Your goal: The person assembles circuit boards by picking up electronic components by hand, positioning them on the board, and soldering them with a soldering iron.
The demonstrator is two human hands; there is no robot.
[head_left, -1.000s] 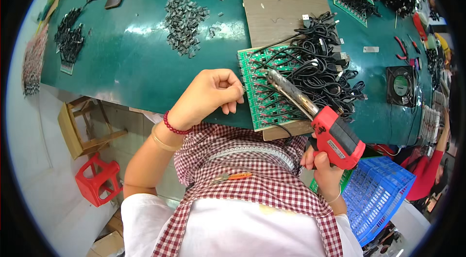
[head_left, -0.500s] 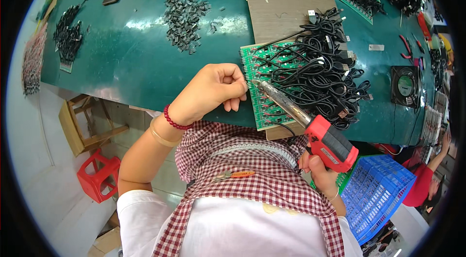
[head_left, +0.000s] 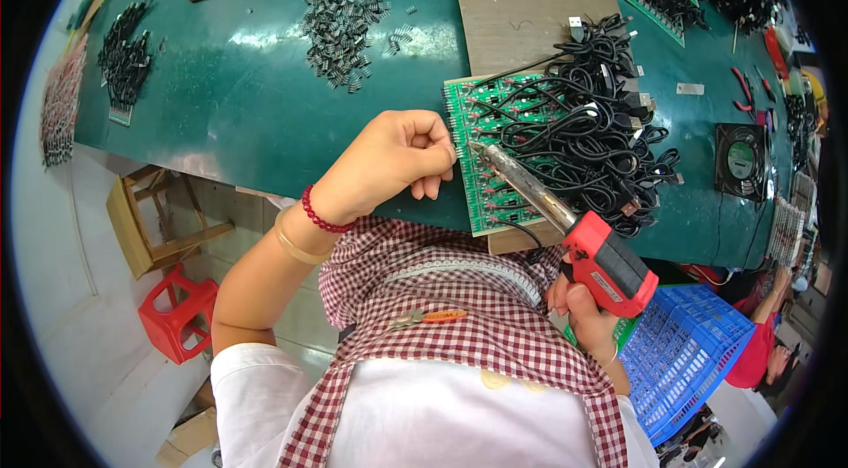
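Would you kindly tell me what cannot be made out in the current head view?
In the head view:
Anything inside the left hand: hidden by its curled fingers.
Part of the right hand: behind the red soldering iron.
Green circuit board, right side: covered by black USB cables.
Tip contact: too small.

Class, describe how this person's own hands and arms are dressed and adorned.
The left hand is ungloved; its wrist wears a red beaded bracelet, with a smooth, pale gold-toned bangle further up. A short white sleeve covers that upper arm. The right hand, also ungloved, has a thin, light-coloured band at its wrist.
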